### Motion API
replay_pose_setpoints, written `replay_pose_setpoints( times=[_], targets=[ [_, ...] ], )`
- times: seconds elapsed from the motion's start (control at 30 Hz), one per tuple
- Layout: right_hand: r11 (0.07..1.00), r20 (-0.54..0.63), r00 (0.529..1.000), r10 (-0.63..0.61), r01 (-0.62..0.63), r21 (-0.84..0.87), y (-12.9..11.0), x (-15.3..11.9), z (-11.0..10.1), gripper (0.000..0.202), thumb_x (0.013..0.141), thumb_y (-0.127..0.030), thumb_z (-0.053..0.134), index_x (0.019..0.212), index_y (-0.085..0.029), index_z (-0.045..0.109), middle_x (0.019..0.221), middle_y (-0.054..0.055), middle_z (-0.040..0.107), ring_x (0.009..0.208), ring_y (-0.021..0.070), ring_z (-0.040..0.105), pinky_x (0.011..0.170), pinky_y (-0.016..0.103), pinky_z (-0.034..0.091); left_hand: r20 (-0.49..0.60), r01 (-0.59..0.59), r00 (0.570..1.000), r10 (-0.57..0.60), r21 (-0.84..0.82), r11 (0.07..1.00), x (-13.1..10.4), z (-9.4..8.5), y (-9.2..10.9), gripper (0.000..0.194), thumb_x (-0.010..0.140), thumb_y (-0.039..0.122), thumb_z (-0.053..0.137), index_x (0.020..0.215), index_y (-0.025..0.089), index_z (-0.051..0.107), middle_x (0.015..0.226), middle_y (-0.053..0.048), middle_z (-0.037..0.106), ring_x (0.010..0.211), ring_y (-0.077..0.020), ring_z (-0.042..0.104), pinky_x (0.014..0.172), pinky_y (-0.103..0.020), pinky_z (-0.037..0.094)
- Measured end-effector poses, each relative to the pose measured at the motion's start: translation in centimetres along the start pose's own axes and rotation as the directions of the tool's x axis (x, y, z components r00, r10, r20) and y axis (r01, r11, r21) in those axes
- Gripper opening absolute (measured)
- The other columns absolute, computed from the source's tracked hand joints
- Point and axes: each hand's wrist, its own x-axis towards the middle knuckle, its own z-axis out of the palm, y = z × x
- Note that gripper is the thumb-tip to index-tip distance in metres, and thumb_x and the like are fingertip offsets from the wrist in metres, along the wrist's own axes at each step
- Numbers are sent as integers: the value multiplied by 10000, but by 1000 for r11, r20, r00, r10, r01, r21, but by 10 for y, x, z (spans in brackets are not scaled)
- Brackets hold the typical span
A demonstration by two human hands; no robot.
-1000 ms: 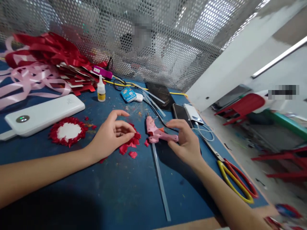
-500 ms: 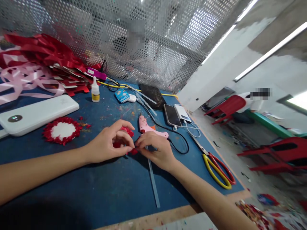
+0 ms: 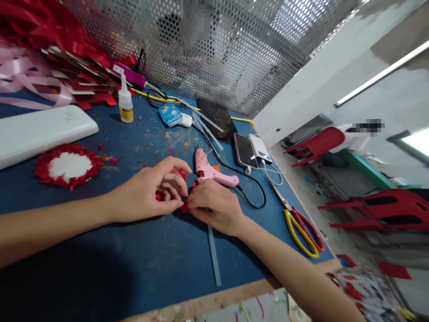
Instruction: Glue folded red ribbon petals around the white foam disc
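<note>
Head view: left hand (image 3: 150,190) curls around red scraps (image 3: 184,207), grip loosely parted. Right hand (image 3: 216,205) bunches there, hold unclear.

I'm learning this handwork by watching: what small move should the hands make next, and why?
Perhaps the right hand should secure the red scrap: its fingertips are at that scrap, close to those of the left hand, but the view doesn't show whether it is firmly pinched.

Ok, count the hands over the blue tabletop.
2: the left hand, curled by red scraps, and the right hand, beside it, in front of the pink glue gun.
</note>
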Motion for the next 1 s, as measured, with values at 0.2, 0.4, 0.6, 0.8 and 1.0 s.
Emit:
replay_pose_setpoints(
  times=[0.2,0.4,0.6,0.8,1.0],
  targets=[
    [999,-13,1000,-9,10,50,-1,-1,2,105,814,-92,594,862,-182,572,759,16,671,724,114,624,706,285,509,-28,25,999,-25,6,1000,0,1,0,403,747,178,619,1085,258,414,849,14,630,699,-133,622,624,-264,516],
    [998,-39,998,-39,41,39,-1,-1,1,97,815,-90,586,839,-183,573,764,13,682,727,114,630,716,282,505,-85,10,996,-13,-28,1000,0,3,-1,392,721,205,640,1066,252,458,815,22,650,672,-143,626,595,-265,509],
    [998,-17,998,-54,55,30,2,-3,1,88,838,-120,567,867,-198,592,794,13,697,770,121,642,734,292,495,-52,-2,999,2,-5,1000,0,1,-3,410,730,189,627,1087,247,434,831,6,637,672,-148,632,591,-271,521],
    [998,39,997,-59,58,15,-2,-3,0,89,830,-117,579,865,-196,601,812,27,698,772,132,634,723,297,494,-26,21,999,-21,25,999,0,0,-2,423,747,185,622,1098,258,397,859,10,623,685,-141,631,635,-281,535],
    [999,53,998,36,-36,3,-6,-1,1,119,800,-116,624,875,-193,572,765,15,674,702,125,616,694,292,497,-11,17,1000,-17,23,1000,-1,0,-1,436,752,162,607,1108,276,384,868,18,617,697,-141,629,641,-282,528]
  ],
)
